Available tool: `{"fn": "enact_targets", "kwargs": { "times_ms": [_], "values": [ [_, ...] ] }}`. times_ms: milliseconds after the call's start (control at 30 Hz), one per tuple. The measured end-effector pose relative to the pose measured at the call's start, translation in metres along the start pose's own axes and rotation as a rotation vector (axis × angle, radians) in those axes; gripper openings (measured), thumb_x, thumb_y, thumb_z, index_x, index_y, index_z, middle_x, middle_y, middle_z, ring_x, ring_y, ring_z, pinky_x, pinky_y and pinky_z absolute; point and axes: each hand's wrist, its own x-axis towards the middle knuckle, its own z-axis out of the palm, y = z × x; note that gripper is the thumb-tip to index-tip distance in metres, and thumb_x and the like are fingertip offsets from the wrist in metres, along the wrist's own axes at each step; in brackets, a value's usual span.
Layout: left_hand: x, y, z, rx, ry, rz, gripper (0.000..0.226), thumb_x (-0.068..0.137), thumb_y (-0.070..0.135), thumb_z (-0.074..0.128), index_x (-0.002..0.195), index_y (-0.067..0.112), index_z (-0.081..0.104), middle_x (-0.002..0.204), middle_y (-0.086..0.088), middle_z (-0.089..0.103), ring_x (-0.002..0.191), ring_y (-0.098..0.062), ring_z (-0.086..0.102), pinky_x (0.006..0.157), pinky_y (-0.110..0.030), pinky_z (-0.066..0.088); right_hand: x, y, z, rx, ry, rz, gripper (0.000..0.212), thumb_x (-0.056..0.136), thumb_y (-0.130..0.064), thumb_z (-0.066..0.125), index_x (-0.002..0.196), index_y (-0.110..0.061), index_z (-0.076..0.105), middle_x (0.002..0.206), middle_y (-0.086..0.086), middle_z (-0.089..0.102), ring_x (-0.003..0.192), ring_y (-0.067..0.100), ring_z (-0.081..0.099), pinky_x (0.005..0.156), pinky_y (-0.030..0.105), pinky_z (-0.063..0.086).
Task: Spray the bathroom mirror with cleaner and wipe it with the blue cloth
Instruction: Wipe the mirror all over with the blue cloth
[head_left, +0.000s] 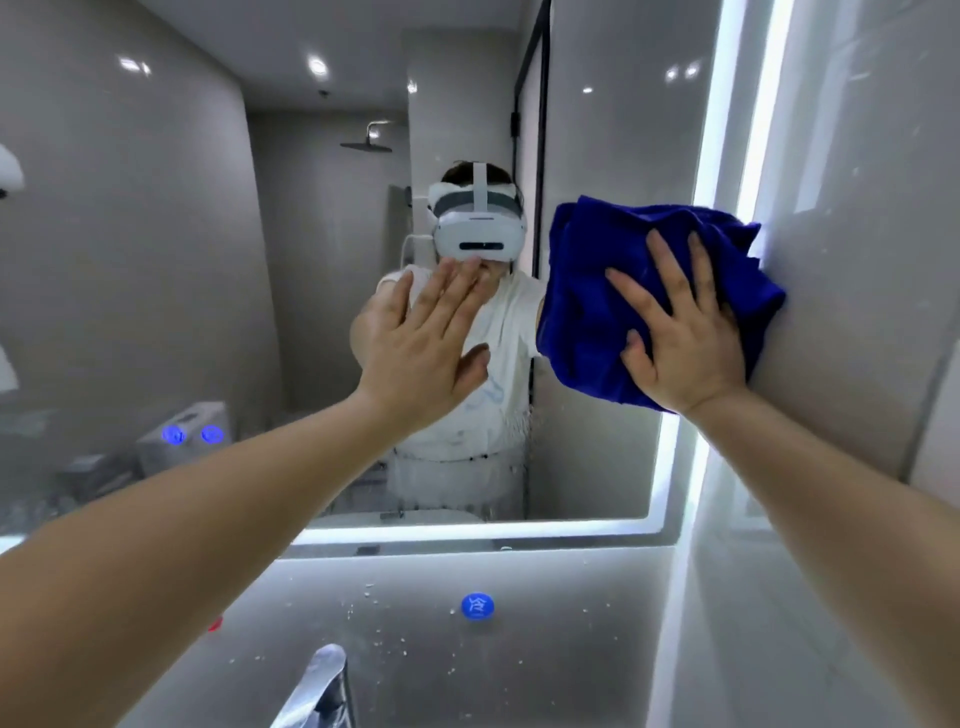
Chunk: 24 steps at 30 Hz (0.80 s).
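Grey counter (571, 649), blue disc (477, 606), chrome tap (322, 686)

Blue round sticker (477, 606) on the grey wall panel (571, 597) below the mirror (156, 260), bearing the white character 冷.

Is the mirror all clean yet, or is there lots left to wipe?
Not yet. Spraying seems done: no bottle is in either hand, and white flecks dot the mirror. Wiping is under way: the right hand presses the blue cloth flat at the mirror's right edge, the left hand flat on the glass. The flecked lower part looks left.
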Motion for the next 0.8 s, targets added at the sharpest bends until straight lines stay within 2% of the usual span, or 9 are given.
{"fn": "enact_targets", "kwargs": {
  "times_ms": [167,300,467,533,700,800],
  "values": [
    [0.000,0.006,-0.003,-0.013,-0.003,-0.018,0.066,0.095,0.046,0.031,0.148,0.010,0.016,0.155,-0.010,0.019,0.143,-0.027,0.016,0.115,-0.048,0.008,-0.004,-0.004,0.000,-0.034,0.019,0.037,0.056,0.087,-0.033,0.041,0.143,-0.031,0.034,0.154,0.010,0.029,0.139,0.043,0.023,0.093,0.053,0.043],
    [-0.001,0.004,-0.009,-0.018,-0.065,-0.022,0.066,0.096,0.047,0.028,0.149,0.010,0.011,0.156,-0.010,0.013,0.144,-0.028,0.010,0.115,-0.046,0.002,-0.009,-0.011,-0.002,-0.048,-0.015,0.086,0.058,0.086,-0.032,0.043,0.144,-0.032,0.032,0.155,0.010,0.026,0.140,0.043,0.022,0.093,0.052,0.042],
    [-0.035,0.034,-0.005,-0.098,-0.116,0.070,0.063,0.097,0.044,0.019,0.149,0.009,0.011,0.157,-0.011,0.013,0.145,-0.027,0.010,0.116,-0.050,0.010,-0.036,-0.027,0.003,-0.020,-0.079,0.151,0.060,0.085,-0.034,0.044,0.144,-0.033,0.032,0.155,0.009,0.026,0.141,0.043,0.021,0.095,0.053,0.040],
    [-0.055,0.053,0.001,-0.142,-0.154,0.106,0.064,0.097,0.044,0.022,0.149,0.008,0.012,0.156,-0.011,0.012,0.145,-0.027,0.009,0.116,-0.051,0.011,-0.058,-0.036,0.009,-0.009,-0.112,0.168,0.059,0.085,-0.035,0.044,0.143,-0.033,0.033,0.155,0.009,0.027,0.140,0.044,0.022,0.094,0.053,0.041],
    [-0.088,0.072,0.008,-0.206,-0.209,-0.050,0.065,0.097,0.044,0.024,0.149,0.007,0.011,0.157,-0.010,0.005,0.145,-0.024,0.000,0.117,-0.048,0.006,-0.122,-0.063,0.025,0.056,-0.181,0.233,0.058,0.083,-0.036,0.041,0.140,-0.033,0.035,0.153,0.007,0.025,0.138,0.041,0.021,0.089,0.054,0.045],
    [-0.107,0.073,0.010,-0.187,-0.245,-0.043,0.065,0.097,0.044,0.024,0.149,0.008,0.010,0.158,-0.009,0.004,0.145,-0.022,-0.003,0.117,-0.048,0.007,-0.158,-0.080,0.033,0.072,-0.231,0.253,0.057,0.081,-0.037,0.039,0.138,-0.033,0.034,0.150,0.005,0.020,0.135,0.040,0.018,0.085,0.056,0.047]
  ]
}}
